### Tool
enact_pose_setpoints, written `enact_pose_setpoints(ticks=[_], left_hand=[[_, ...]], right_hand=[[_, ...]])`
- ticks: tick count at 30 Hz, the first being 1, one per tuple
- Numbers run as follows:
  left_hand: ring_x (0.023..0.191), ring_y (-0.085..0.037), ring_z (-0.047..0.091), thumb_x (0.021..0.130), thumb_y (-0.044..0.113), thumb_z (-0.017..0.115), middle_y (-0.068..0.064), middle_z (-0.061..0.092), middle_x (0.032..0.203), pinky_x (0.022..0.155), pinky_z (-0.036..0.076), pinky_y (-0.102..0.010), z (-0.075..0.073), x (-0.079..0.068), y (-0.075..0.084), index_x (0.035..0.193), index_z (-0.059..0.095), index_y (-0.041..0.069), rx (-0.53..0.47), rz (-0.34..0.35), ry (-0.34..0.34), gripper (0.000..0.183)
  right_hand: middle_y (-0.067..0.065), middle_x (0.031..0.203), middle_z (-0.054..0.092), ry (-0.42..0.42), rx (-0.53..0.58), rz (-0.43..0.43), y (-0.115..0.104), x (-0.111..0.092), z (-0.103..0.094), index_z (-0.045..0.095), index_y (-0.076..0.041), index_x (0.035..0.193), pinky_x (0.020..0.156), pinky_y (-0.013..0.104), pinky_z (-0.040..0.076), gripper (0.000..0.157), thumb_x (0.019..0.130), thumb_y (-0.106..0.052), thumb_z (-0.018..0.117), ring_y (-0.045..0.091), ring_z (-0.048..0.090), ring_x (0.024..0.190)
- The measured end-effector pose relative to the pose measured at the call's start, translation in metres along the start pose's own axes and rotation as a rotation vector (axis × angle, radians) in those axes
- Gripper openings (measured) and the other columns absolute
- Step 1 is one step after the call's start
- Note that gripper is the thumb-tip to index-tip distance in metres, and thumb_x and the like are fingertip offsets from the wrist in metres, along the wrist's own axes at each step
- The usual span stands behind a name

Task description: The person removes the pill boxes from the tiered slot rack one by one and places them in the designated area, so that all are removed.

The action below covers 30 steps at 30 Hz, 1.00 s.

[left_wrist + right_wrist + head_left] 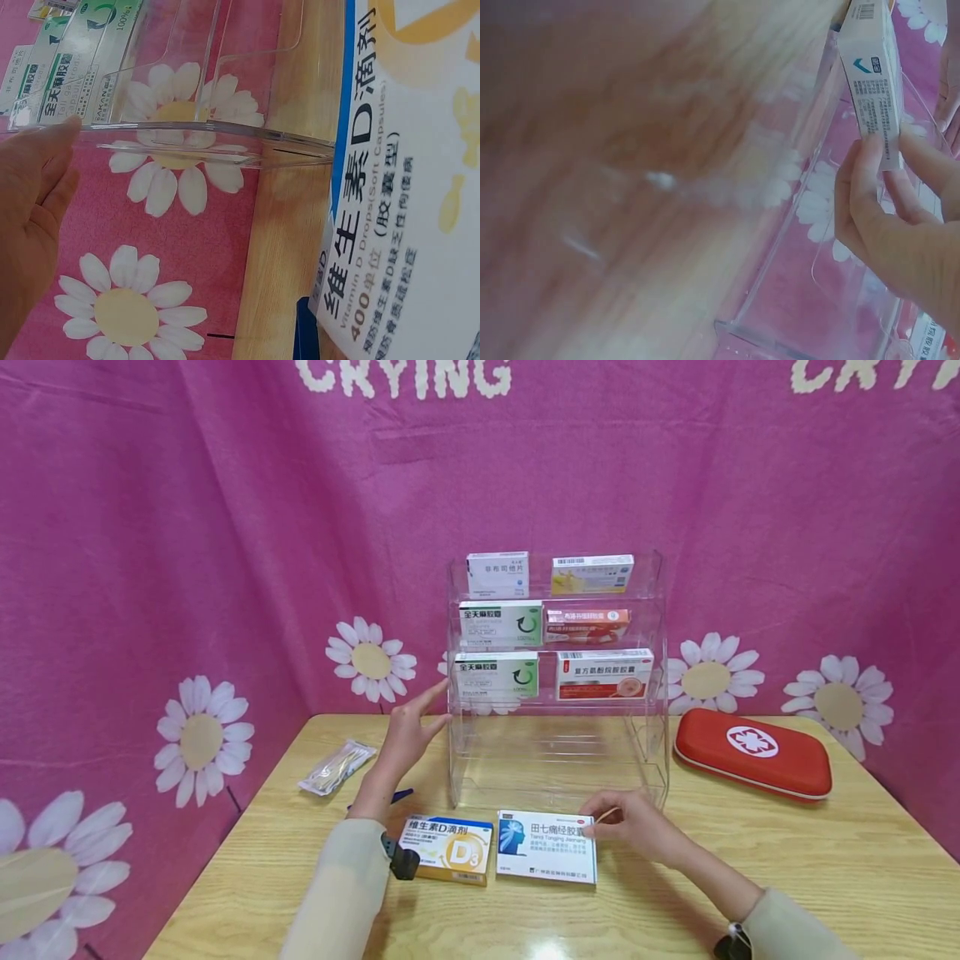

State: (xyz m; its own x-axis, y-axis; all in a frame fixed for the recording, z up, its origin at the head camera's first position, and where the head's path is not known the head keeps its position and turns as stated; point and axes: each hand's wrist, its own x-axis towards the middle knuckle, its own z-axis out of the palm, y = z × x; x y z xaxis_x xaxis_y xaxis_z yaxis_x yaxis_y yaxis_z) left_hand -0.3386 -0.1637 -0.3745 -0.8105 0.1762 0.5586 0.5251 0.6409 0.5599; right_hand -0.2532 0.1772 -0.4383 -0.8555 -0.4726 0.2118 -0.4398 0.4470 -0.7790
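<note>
My right hand (630,827) pinches the right edge of a white and blue medicine box (543,860); in the right wrist view, thumb and fingers hold the end of that box (874,82). My left hand (408,735) touches the left side of a clear acrylic rack (558,752) with extended fingers, near its third shelf. In the left wrist view, the fingertips meet the rack's edge beside a green and white medicine box (90,60). A yellow and white vitamin D box (446,852) lies just left of the white and blue box, below my left forearm.
The rack's upper three shelves carry several medicine boxes, such as a red and white one (603,677). On the table (660,918), a red first-aid case (753,753) lies at the right. A packet of cotton swabs (337,767) and a dark blue object (401,796) lie at the left.
</note>
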Motion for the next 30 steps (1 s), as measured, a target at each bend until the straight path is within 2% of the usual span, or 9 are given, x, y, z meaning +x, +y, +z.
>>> enact_pose_setpoints(ticks=[7,16,22,30], left_hand=[[0.124,-0.032,0.06,0.089,0.008,0.069,-0.012,0.057,0.141,0.103,0.052,-0.043,-0.001,0.0,0.001,0.14,0.053,0.009,0.005,0.016,0.007,0.054],[0.126,-0.031,0.059,0.09,0.008,0.069,-0.011,0.056,0.142,0.105,0.051,-0.042,0.0,-0.001,0.0,0.141,0.052,0.009,-0.013,-0.006,-0.003,0.054],[0.129,-0.029,0.057,0.091,0.01,0.068,-0.008,0.054,0.144,0.107,0.05,-0.04,0.0,-0.001,0.001,0.143,0.05,0.012,-0.008,-0.034,-0.029,0.055],[0.128,-0.03,0.058,0.091,0.01,0.068,-0.01,0.055,0.144,0.106,0.051,-0.041,-0.001,-0.001,0.002,0.142,0.051,0.011,-0.007,-0.028,-0.025,0.054]], right_hand=[[0.011,0.09,0.071,-0.04,-0.022,0.017,0.002,0.008,0.006,0.071,-0.001,0.092,0.073,0.018,0.056,0.012,0.085,-0.011,0.073,-0.005,0.056,0.081],[0.01,0.087,0.07,-0.108,-0.048,0.05,0.006,0.019,0.008,0.07,0.002,0.097,0.067,0.015,0.052,0.015,0.089,-0.01,0.069,0.0,0.055,0.075],[0.008,0.083,0.071,-0.1,-0.105,0.023,0.004,0.021,0.013,0.07,0.001,0.095,0.06,0.014,0.047,0.012,0.088,-0.009,0.069,-0.002,0.051,0.069],[0.006,0.082,0.071,-0.097,-0.168,-0.019,0.005,0.023,0.016,0.072,0.0,0.092,0.061,0.013,0.045,0.01,0.087,-0.008,0.07,-0.006,0.047,0.069]])
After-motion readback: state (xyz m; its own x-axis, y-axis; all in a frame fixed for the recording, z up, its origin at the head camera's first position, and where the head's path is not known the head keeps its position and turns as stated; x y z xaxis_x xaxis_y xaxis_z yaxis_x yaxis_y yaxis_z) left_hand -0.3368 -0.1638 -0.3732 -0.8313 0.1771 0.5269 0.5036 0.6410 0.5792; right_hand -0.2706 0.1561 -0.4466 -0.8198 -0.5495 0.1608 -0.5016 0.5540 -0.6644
